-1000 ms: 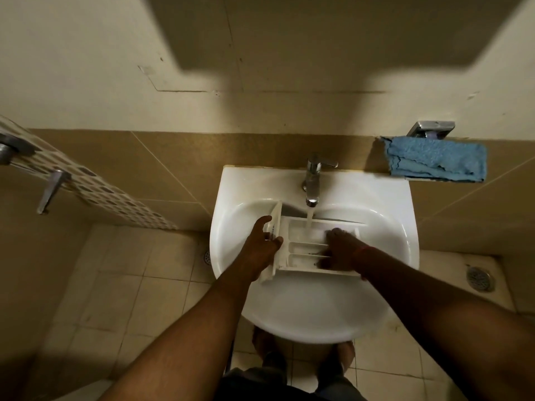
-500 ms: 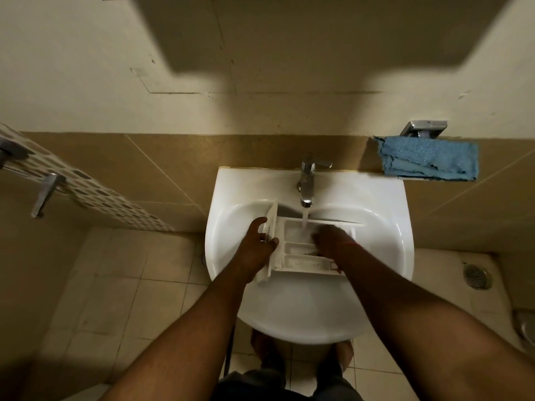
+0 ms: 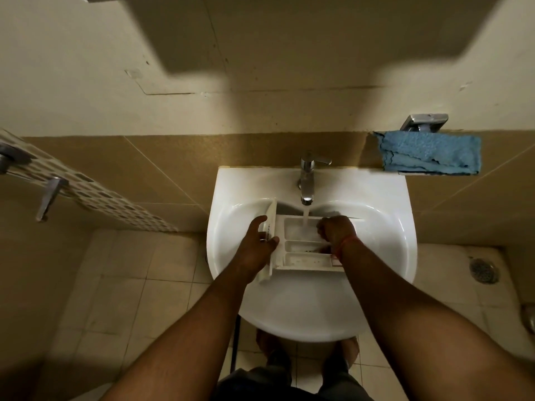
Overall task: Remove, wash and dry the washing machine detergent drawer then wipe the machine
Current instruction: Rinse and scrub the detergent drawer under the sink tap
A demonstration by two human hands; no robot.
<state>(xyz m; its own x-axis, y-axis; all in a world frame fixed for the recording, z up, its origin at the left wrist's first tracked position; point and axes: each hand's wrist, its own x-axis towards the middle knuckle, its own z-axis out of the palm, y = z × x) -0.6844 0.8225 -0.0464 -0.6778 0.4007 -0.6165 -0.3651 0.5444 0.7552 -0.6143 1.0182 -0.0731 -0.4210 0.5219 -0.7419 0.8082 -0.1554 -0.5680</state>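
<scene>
While two bare feet (image 3: 278,347) stand on the pale tiled floor (image 3: 121,287) below, a white sink (image 3: 385,256) holds the detergent drawer (image 3: 301,250), lying across the basin under the running tap (image 3: 307,180). The left hand (image 3: 254,241) grips the drawer's front panel, fingers curled round it. The right hand (image 3: 335,228) is curled inside the far compartment; whether it holds anything I cannot tell. Farther back, a blue cloth (image 3: 431,153) hangs on the brown-tiled wall (image 3: 179,166). Compared with half a second ago, the right hand has slid away toward the back compartment, beside the water stream.
</scene>
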